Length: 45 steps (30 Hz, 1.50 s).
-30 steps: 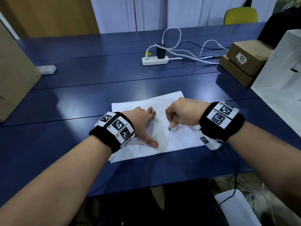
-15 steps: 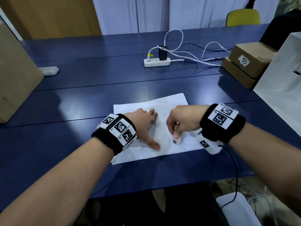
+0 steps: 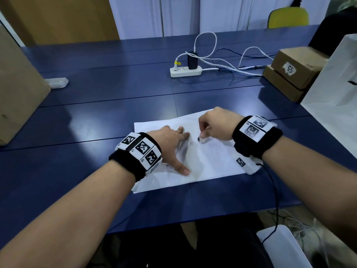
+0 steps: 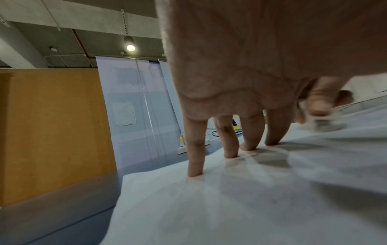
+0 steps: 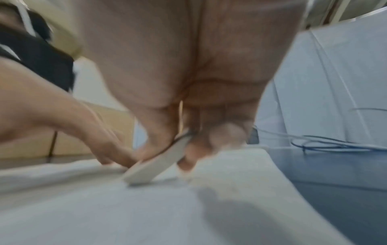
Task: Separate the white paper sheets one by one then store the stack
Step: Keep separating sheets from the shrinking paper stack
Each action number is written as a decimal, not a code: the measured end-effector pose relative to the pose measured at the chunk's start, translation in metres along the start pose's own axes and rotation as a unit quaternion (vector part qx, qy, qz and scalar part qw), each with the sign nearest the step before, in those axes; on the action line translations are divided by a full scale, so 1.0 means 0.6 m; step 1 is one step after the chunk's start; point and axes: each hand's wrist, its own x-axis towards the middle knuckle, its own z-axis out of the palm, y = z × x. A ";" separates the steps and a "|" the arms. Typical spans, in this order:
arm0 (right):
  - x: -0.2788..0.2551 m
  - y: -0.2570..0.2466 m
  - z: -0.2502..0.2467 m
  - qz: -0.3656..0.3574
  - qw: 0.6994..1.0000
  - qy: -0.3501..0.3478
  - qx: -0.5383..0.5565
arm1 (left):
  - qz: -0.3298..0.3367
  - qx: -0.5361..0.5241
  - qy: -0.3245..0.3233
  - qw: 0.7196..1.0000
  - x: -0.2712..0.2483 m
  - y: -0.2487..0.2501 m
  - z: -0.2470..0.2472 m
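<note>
White paper sheets [image 3: 212, 161] lie flat near the front edge of the blue table [image 3: 96, 117]. My left hand [image 3: 179, 144] lies on their left half, fingers spread and straight, fingertips [image 4: 194, 172] pressing the paper [image 4: 230, 207]. My right hand [image 3: 204, 132] is curled above the middle of the sheets and pinches a small white eraser-like block [image 3: 202, 140]. The block [image 5: 155, 165] touches the paper [image 5: 146, 215] at a slant. The right wrist view is blurred by motion. I cannot tell how many sheets are in the stack.
A white power strip [image 3: 185, 71] with cables sits at mid table. Stacked cardboard boxes [image 3: 293, 68] and a white paper bag [image 3: 340, 78] stand at the right. A large cardboard box [image 3: 17, 89] stands at the left, with a small white object [image 3: 57, 82] beside it.
My right hand slid the white block toward me on the paper, then back away to the sheet's middle. My left hand stayed pressed on the paper.
</note>
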 end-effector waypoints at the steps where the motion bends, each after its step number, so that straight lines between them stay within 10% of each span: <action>1: 0.001 0.002 -0.001 0.004 1.000 0.016 0.005 | 0.001 -0.001 -0.001 1.000 0.000 0.000 0.000; 6: -0.036 -0.007 -0.009 -0.071 0.980 -0.186 0.007 | -0.001 -0.003 0.014 1.000 0.003 0.003 0.002; 12: -0.002 0.008 -0.002 -0.002 1.000 0.025 -0.010 | -0.010 -0.019 0.028 0.999 0.005 0.007 0.001; 18: -0.036 0.000 -0.006 -0.070 0.981 -0.182 -0.013 | -0.019 -0.019 0.035 0.999 0.010 0.008 -0.001; 24: -0.005 0.014 -0.002 -0.006 1.000 0.007 -0.025 | -0.024 -0.005 0.079 0.997 0.028 0.016 -0.001; 29: -0.038 0.003 -0.001 -0.078 0.984 -0.161 -0.008 | -0.032 -0.013 0.089 0.995 0.036 0.015 -0.002; 34: -0.013 0.015 0.002 -0.029 0.999 0.001 -0.036 | -0.032 -0.022 0.083 0.996 0.037 0.015 -0.001; 40: -0.045 0.004 -0.003 -0.067 0.983 -0.173 -0.006 | -0.034 -0.033 0.092 0.995 0.038 0.014 0.001; 45: -0.009 0.019 0.000 0.009 0.999 0.019 -0.029 | -0.029 -0.026 0.090 0.995 0.037 0.013 0.002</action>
